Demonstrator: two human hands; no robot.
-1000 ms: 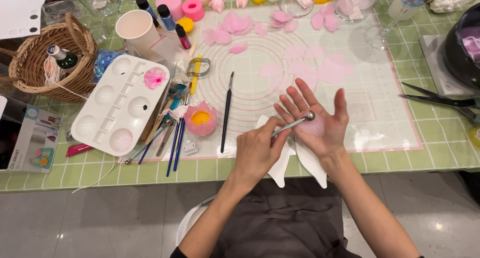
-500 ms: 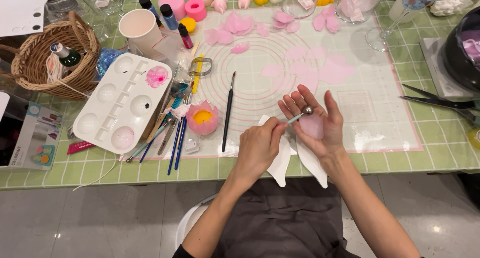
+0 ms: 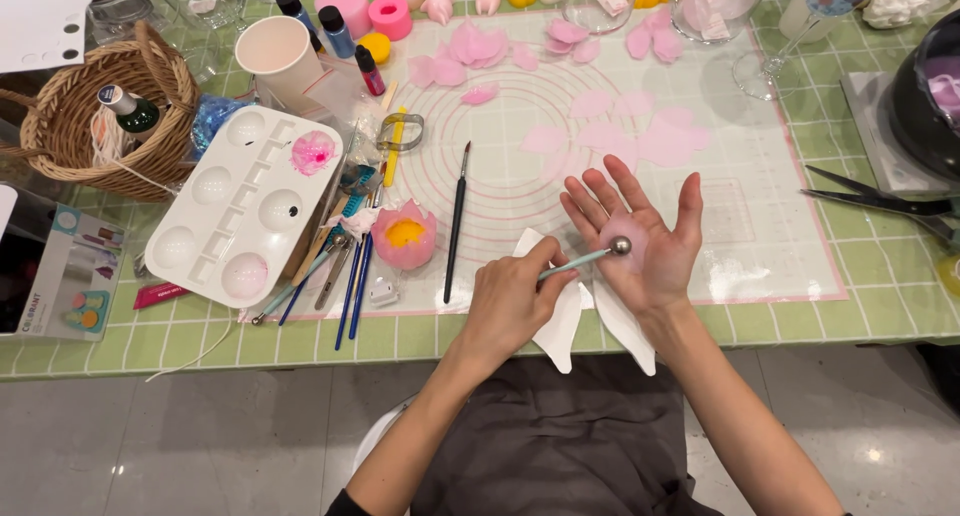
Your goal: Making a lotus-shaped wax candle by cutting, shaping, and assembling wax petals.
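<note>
Left hand (image 3: 510,301) grips a ball tool (image 3: 585,258), pressing a pink petal (image 3: 630,234) on the open right palm (image 3: 640,236); heavy pressure could tear it.

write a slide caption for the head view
Left hand presses a ball tool onto a pink petal in the open right palm.

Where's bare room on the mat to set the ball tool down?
Free: the mat right of the right hand, short of the scissors; also between brush and right hand. Crowded: left by the palette, and the far edge with petals.
</note>
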